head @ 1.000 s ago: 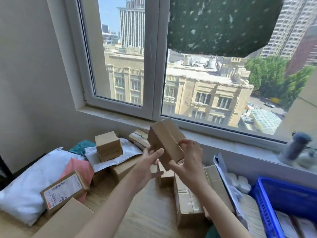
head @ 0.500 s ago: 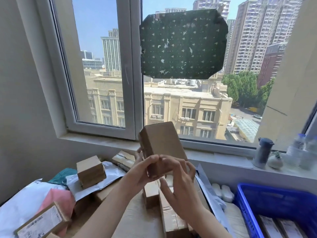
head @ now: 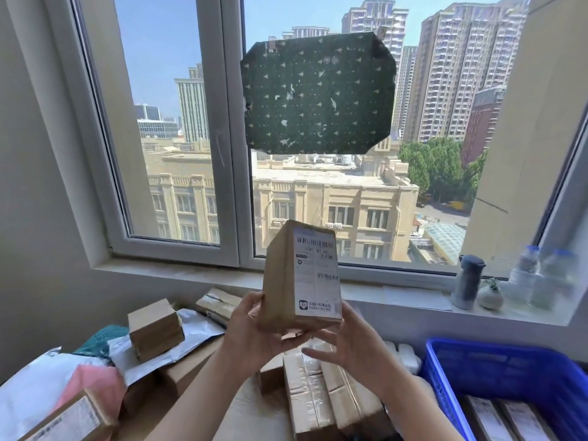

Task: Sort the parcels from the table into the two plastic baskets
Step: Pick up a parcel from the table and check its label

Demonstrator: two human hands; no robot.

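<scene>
A brown cardboard parcel stands upright in front of the window, its white shipping label facing me. My left hand grips its lower left edge, fingers curled round the bottom. My right hand cups it from below on the right, thumb against the labelled face. A blue plastic basket sits at the lower right with flat parcels inside. Under my arms lie several taped cardboard boxes on the table.
A small brown box rests on a grey mailer bag at the left, beside white, pink and teal bags. A labelled box lies at the bottom left. A flask and bottles stand on the windowsill.
The parcel has been lifted higher and turned so that its label faces me. My view has tilted up towards the window.
</scene>
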